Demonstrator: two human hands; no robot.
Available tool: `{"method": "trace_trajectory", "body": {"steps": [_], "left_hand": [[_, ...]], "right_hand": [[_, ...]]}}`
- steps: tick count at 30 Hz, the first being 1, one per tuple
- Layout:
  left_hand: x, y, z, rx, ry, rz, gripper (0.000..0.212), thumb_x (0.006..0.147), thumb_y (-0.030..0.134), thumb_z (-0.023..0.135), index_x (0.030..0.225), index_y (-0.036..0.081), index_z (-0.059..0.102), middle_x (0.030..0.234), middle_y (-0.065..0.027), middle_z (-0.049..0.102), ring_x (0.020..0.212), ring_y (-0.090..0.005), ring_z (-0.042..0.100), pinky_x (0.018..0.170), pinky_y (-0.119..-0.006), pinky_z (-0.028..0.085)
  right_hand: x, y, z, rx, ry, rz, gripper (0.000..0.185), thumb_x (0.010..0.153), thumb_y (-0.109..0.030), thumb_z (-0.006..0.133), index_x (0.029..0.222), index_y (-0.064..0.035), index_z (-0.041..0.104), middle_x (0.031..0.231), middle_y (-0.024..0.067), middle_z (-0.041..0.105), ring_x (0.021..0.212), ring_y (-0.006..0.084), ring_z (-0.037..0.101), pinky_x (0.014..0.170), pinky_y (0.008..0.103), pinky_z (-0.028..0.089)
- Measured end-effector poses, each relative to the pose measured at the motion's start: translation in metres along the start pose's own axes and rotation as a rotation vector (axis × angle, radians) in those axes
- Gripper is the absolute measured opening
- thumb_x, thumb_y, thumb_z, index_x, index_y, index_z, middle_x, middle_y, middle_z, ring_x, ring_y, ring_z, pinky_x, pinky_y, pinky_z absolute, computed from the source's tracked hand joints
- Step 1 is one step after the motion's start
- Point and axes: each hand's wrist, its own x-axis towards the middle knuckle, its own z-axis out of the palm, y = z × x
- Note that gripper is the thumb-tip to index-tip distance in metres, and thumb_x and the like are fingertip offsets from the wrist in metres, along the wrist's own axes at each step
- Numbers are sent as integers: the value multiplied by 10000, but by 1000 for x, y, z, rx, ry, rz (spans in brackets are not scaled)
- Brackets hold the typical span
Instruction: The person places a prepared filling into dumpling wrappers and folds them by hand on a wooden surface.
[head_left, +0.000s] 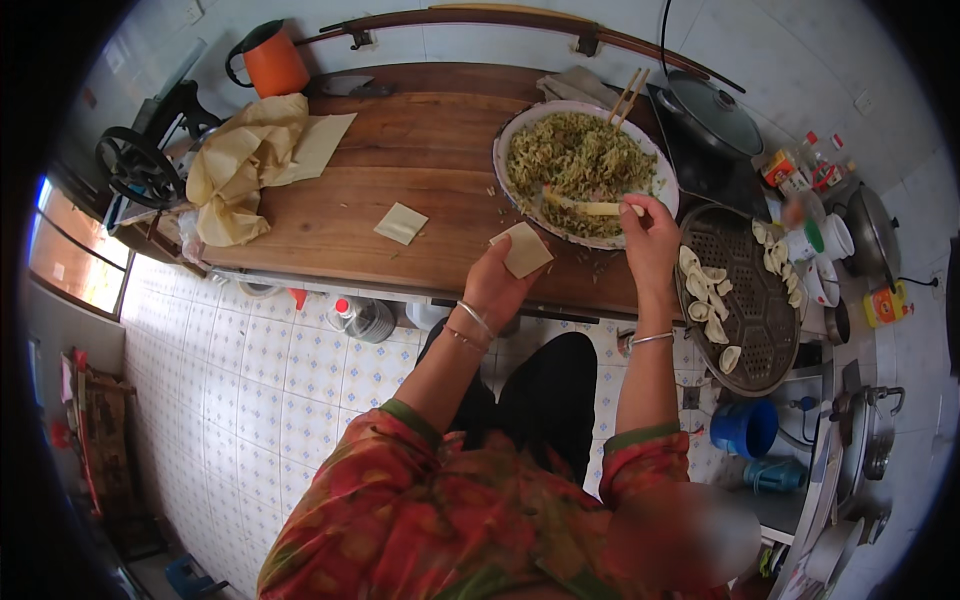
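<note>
My left hand (496, 279) holds a square dough wrapper (527, 253) over the front edge of the wooden counter. In my right hand (649, 229) is the handle of a pale spoon or spatula (598, 209), its tip in the chopped green filling (581, 154). That filling lies in a wide white enamel basin (670, 187), where a pair of chopsticks (628, 97) stands at the back right. Left of my left hand, a small stack of square wrappers (401, 223) rests on the counter. Several folded dumplings (699, 289) sit on a round perforated metal tray (742, 322) at the right.
On the wooden counter (435, 135) lie a yellowish cloth or sheet (240, 165), flat dough sheets (313, 150) and a knife (352, 86). An orange kettle (275, 64) and a hand-cranked machine (139, 166) stand at the left. Behind the tray is a lidded pan (712, 112). A blue bucket (742, 429) stands below right.
</note>
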Motion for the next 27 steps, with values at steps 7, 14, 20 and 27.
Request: {"method": "trace_trajectory", "body": {"steps": [7,14,20,27], "left_hand": [[13,12,-4,-50,-18,40,325,979,210,339,1230,19,418,1203,-139,516,1114,-285,509,965,-441,410],[32,27,-6,-52,10,116,356,989,214,271,1248,8,401,1239,-143,489,1152,-275,482,995,-429,388],[52,33,1,-95,-8,131,374,997,210,222,1258,2,392,1260,-152,470,1176,-275,461,1016,-425,380],[65,33,2,-134,13,149,348,973,175,278,1244,3,413,1244,-138,494,1150,-266,486,983,-419,398]], "right_hand": [[15,-11,53,-127,-157,-161,278,906,-274,580,1008,-26,651,712,31,602,598,88,557,557,242,453],[24,-28,77,158,-207,-193,303,928,-246,545,1070,5,636,881,89,645,745,142,627,676,259,496],[20,-13,82,41,-314,-37,266,925,-198,548,1050,20,636,996,117,625,807,171,634,724,274,502],[8,-7,76,151,-204,35,306,936,-246,535,1069,10,638,915,96,654,806,148,632,732,265,501]]}}
